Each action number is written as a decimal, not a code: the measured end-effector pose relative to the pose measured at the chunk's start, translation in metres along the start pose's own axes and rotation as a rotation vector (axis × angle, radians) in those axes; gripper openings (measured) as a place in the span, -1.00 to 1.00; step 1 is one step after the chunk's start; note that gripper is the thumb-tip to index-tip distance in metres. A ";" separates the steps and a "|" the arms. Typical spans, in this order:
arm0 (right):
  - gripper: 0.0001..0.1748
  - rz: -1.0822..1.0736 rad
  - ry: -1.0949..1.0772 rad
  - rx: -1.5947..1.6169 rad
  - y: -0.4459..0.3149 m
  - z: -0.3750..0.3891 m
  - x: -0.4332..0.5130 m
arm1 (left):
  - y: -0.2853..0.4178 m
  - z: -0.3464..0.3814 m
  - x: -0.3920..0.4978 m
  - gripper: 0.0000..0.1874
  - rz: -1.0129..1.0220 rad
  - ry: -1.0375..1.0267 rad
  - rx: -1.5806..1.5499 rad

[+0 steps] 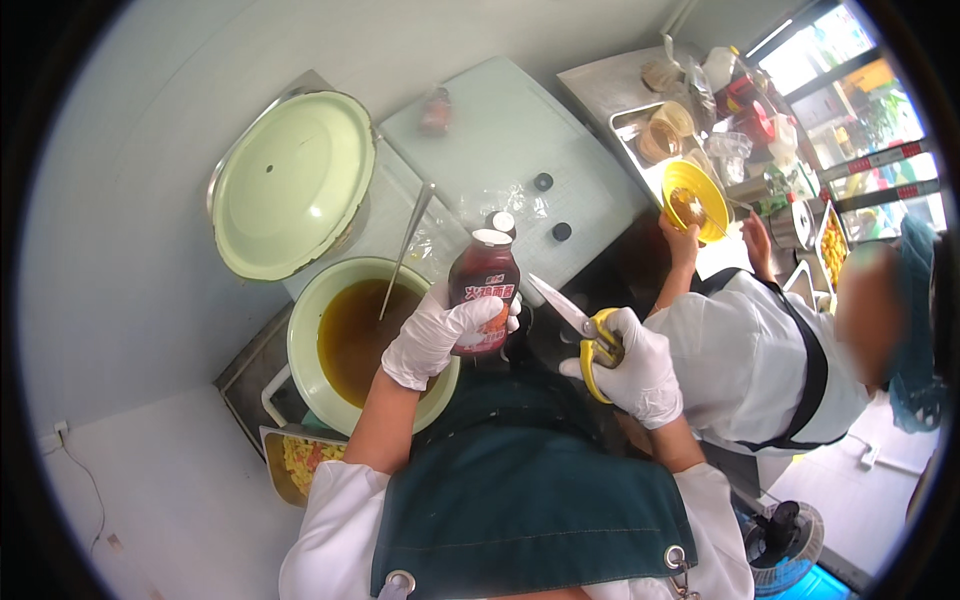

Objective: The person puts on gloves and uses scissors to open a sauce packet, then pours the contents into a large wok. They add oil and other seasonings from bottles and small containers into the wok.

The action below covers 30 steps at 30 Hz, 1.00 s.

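Observation:
My left hand (442, 330), in a white glove, grips a dark red sauce bottle (480, 277) with a printed label. The bottle is uncapped, and a white seal covers its mouth. Just behind it shows the white-topped neck of a second bottle (501, 223); whether my hand holds that one too is hidden. My gloved right hand (637, 371) holds yellow-handled scissors (574, 315), blades together and pointing toward the bottle. Two black caps (543, 181) lie on the pale worktop (517, 112) beyond. Left of the bottle, a ladle (409, 240) leans in a pale green enamel pot (304, 352) of brown liquid.
A green enamel lid (300, 180) rests at upper left. Below the pot is a metal pan (281, 480) of chopped yellow and red food. At right a co-worker (742, 360) holds a yellow bowl (694, 199) beside a crowded counter. A fan (784, 544) stands lower right.

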State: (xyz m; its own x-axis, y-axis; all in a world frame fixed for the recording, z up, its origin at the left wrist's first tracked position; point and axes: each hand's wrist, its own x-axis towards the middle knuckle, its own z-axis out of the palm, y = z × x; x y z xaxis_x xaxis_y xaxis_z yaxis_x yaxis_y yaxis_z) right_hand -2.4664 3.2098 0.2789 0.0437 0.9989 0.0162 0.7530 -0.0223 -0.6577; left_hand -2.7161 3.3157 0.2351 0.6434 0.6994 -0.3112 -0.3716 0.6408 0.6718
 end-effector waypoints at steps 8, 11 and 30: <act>-0.59 -0.159 0.190 -0.277 -0.019 -0.018 0.005 | 0.003 0.010 -0.006 -0.47 0.042 -0.053 0.127; -0.59 -0.187 0.205 -0.295 -0.022 -0.018 0.004 | 0.007 0.013 -0.011 -0.42 0.045 -0.064 0.114; -0.52 0.209 -0.299 0.459 -0.019 -0.028 0.013 | 0.024 0.025 -0.021 -0.38 0.010 -0.033 0.290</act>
State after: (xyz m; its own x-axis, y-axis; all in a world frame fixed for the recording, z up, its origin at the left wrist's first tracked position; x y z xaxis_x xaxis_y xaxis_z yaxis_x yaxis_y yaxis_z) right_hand -2.4615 3.2223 0.3128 -0.0767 0.9447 -0.3188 0.3839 -0.2671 -0.8839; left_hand -2.7223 3.3085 0.2747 0.6637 0.6916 -0.2848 -0.1743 0.5133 0.8403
